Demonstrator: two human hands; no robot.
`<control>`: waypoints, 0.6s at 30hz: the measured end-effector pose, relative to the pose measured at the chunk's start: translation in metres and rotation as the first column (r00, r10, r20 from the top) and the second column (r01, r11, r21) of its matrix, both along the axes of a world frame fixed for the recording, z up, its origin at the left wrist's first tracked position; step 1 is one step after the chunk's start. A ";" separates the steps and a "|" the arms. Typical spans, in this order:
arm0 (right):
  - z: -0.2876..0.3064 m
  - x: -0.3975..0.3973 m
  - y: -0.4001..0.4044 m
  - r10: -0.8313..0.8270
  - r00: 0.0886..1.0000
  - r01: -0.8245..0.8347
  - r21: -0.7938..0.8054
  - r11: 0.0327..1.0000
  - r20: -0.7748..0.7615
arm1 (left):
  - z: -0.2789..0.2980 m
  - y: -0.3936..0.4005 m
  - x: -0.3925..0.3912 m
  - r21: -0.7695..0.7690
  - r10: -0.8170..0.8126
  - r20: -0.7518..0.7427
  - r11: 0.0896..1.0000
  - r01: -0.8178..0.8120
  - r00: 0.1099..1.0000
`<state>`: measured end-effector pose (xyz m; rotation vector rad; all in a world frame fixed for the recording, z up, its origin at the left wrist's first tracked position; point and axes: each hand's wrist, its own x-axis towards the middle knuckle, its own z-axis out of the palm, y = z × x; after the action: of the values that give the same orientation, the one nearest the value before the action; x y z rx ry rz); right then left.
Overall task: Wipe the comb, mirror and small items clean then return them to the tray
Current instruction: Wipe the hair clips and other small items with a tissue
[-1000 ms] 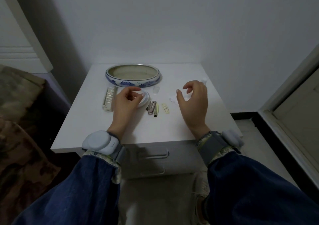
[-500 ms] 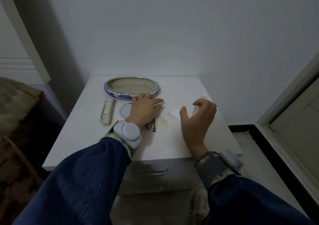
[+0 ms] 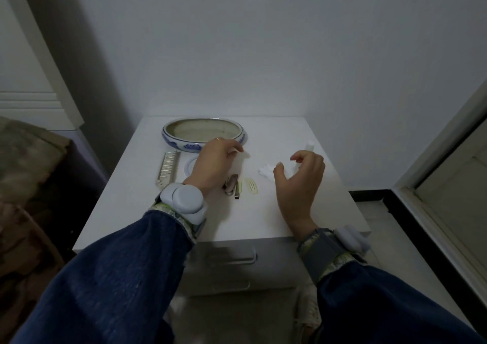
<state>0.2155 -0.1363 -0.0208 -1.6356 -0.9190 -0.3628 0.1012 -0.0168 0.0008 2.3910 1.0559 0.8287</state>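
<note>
A blue-and-white oval ceramic tray (image 3: 168, 135) stands empty at the back of the white bedside cabinet (image 3: 290, 211). A pale comb (image 3: 168, 168) lies in front of it on the left. My left hand (image 3: 214, 164) covers most of a round white mirror (image 3: 190, 164), and its curled fingertips pinch a small pale item (image 3: 246, 154) beside the tray. Dark hair clips (image 3: 233, 185) and a yellow clip (image 3: 251, 185) lie just right of my left wrist. A crumpled white wipe (image 3: 266, 171) lies under my right hand (image 3: 300, 182), which hovers with loosely curled fingers and holds nothing.
A small white object (image 3: 310, 145) stands near the cabinet's right edge. The cabinet backs onto a white wall. A bed with patterned bedding (image 3: 23, 185) is close on the left, and a door frame (image 3: 434, 175) runs down the right.
My left hand left the mirror and reached right to the small pale item by the tray. My right hand stayed over the wipe. The view rose a little.
</note>
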 end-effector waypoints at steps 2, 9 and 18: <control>0.000 0.002 0.000 0.003 1.000 -0.002 0.011 1.000 -0.014 | 0.007 -0.003 -0.008 -0.029 0.003 0.105 1.000 0.000 0.994; -0.002 -0.001 0.000 -0.013 1.000 0.013 -0.003 1.000 -0.013 | 0.010 -0.016 -0.032 -0.130 0.048 0.220 0.991 -0.019 0.974; 0.002 0.013 -0.001 -0.172 0.940 0.181 0.003 0.984 -0.293 | 0.008 -0.022 -0.053 -0.209 0.187 0.313 0.970 -0.125 0.931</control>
<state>0.2284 -0.1373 -0.0189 -1.6944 -0.5436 -0.2461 0.0485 -0.0389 0.0091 1.9456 1.1381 1.0909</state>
